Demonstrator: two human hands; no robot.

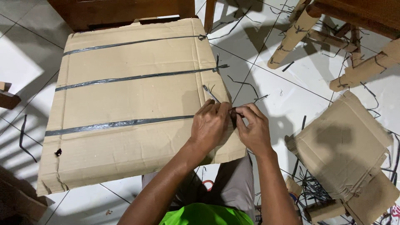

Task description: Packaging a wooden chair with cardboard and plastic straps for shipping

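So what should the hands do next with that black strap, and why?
Probably pull the black strap snug and finish the knot. The left hand and right hand pinch its ends together at the cardboard-wrapped panel's right edge, where the two other straps already end in tied knots.

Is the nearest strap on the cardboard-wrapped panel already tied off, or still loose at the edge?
Cannot tell. The nearest strap lies flat across the cardboard-wrapped panel, but left hand and right hand cover its end at the edge.
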